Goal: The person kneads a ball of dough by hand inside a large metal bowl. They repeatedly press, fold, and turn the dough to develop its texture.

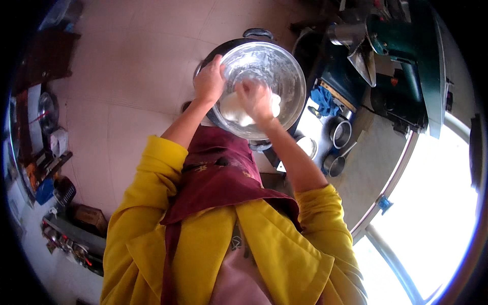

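Note:
My left hand (207, 81) is closed on the left rim of a wide steel bowl (260, 61), which is dusted inside with white powder. My right hand (255, 100) is inside the bowl, blurred, with its fingers curled over white, dough-like lumps (231, 109); whether it holds any of them is hidden. A dark pot with two handles (216, 56) sits beneath the bowl, partly covered by it.
At right are a counter (367, 162), a blue cloth (325, 101), steel pans (339, 133), a green machine with a metal chute (386, 38) and a bright window (422, 188). Shelves with kitchenware (48, 114) line the left. A tiled floor (127, 61) lies below.

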